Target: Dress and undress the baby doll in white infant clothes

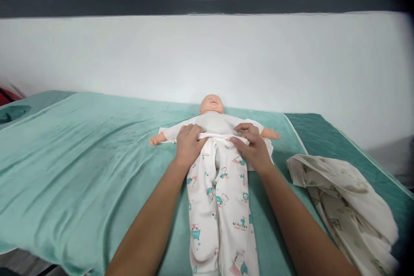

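A baby doll (211,105) lies on its back on a teal blanket (80,151), head toward the wall, arms spread. It wears a white top (215,123) and white printed trousers (220,198) with small animal pictures. My left hand (188,143) grips the trousers' waistband at the doll's right hip, fingers curled. My right hand (252,145) pinches the waistband at the other hip. Both forearms reach in from the bottom edge.
A crumpled cream printed cloth (343,198) lies at the right on a darker green mat (326,133). A white wall (207,56) runs behind the table, with a dark window frame above. The blanket's near edge hangs at the lower left.
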`<act>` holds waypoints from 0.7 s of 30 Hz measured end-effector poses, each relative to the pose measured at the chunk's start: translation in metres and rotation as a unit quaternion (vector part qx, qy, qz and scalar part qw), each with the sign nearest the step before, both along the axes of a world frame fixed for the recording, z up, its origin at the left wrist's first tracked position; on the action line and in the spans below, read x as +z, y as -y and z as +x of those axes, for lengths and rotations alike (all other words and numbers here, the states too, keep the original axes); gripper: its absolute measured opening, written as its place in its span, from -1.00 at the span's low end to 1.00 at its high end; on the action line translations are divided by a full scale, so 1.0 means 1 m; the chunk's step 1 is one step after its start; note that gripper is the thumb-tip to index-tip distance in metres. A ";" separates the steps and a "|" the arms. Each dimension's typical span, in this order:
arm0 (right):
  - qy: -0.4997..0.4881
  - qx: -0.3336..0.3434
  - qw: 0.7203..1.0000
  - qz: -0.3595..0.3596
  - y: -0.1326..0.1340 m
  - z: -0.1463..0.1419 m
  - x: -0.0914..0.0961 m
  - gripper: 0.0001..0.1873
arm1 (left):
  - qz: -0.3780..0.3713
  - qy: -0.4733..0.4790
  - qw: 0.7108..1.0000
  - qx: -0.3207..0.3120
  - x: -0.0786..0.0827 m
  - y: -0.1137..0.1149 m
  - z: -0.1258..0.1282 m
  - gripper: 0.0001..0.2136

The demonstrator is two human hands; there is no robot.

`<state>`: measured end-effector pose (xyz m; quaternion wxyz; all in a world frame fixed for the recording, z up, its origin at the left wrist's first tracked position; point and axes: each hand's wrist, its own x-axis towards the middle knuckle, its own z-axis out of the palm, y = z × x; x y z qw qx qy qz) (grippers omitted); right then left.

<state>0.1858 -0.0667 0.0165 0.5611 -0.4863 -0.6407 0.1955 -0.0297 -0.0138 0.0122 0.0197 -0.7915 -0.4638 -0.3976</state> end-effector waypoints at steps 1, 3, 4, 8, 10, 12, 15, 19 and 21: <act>-0.054 -0.012 0.998 -0.005 0.006 0.004 -0.005 -0.57 | -0.001 0.008 1.000 0.009 -0.002 0.000 -0.001 -0.89; -0.164 -0.042 0.985 -0.037 0.017 0.010 -0.015 -0.55 | -0.008 0.030 0.999 0.022 -0.005 0.000 -0.001 -0.91; -0.204 -0.057 0.975 -0.063 0.020 0.011 -0.019 -0.53 | -0.013 0.044 0.999 0.026 -0.006 0.001 -0.001 -0.90; -0.204 -0.066 0.962 -0.170 0.026 0.010 -0.024 -0.43 | -0.034 0.125 0.990 0.054 -0.009 0.001 -0.001 -0.86; -0.151 -0.039 0.968 -0.197 0.028 0.005 -0.022 -0.39 | -0.027 0.161 0.985 0.050 -0.011 -0.001 -0.002 -0.83; -0.105 -0.010 0.975 -0.198 0.030 0.001 -0.021 -0.41 | -0.002 0.175 0.984 0.029 -0.012 -0.002 -0.003 -0.84; -0.067 0.013 0.983 -0.172 0.030 0.000 -0.023 -0.47 | 0.025 0.185 0.982 0.008 -0.015 0.001 -0.005 -0.84; -0.040 0.075 0.981 -0.175 0.028 0.011 -0.028 -0.60 | 0.013 0.214 0.977 0.004 -0.018 0.025 -0.012 -0.85; -0.023 0.117 0.975 -0.186 0.030 0.018 -0.028 -0.64 | -0.006 0.223 0.975 0.004 -0.020 0.045 -0.016 -0.87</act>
